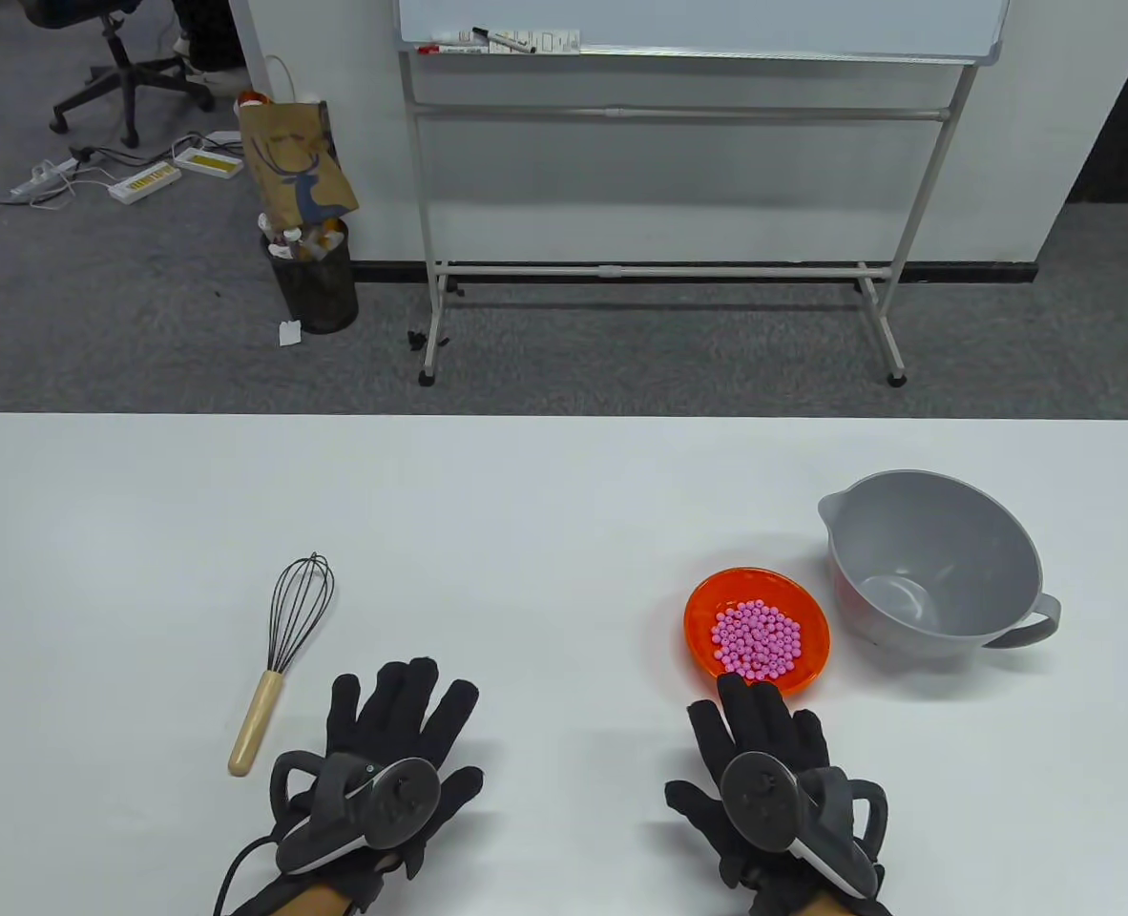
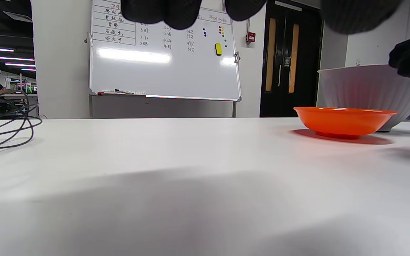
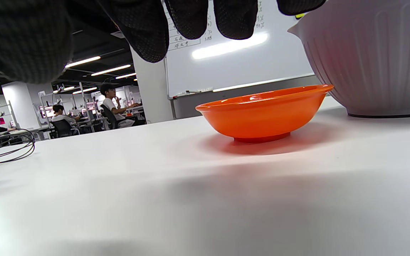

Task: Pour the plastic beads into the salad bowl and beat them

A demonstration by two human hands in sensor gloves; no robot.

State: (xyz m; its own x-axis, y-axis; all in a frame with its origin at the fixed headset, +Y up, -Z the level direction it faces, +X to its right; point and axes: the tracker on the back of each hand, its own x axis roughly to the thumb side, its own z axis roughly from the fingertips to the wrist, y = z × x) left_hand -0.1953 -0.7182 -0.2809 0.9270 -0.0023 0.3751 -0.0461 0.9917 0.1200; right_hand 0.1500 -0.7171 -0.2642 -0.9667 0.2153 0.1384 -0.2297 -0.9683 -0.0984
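While both hands lie near the front edge of the table [image 1: 564,496], neither has hold of anything. The left hand [image 1: 392,754] rests left of centre with its fingers straight and spread, palm down. The right hand [image 1: 764,763] rests right of centre, its fingers straight and close together; in the table view its fingertips overlap the near rim of the orange bowl [image 1: 757,630], though the right wrist view shows the fingertips [image 3: 190,21] hanging above the table short of that bowl [image 3: 263,110], so I cannot tell whether they touch it.

The orange bowl stands on the right half of the table, upright, with a heap of pink plastic beads [image 1: 757,639] in its middle. Just beside it, toward the right edge and slightly farther back, stands the grey salad bowl [image 1: 936,563], upright, its spout pointing to the far left and its handle toward the right front corner. Whether the two bowls touch cannot be told.

A whisk [image 1: 282,658] with a wooden handle lies flat on the left half, just left of the left hand, wire head toward the far edge, handle toward the front edge. Its wires [image 2: 5,124] show at the left of the left wrist view.

Beyond the table, a whiteboard [image 1: 698,29] stands on the carpet.
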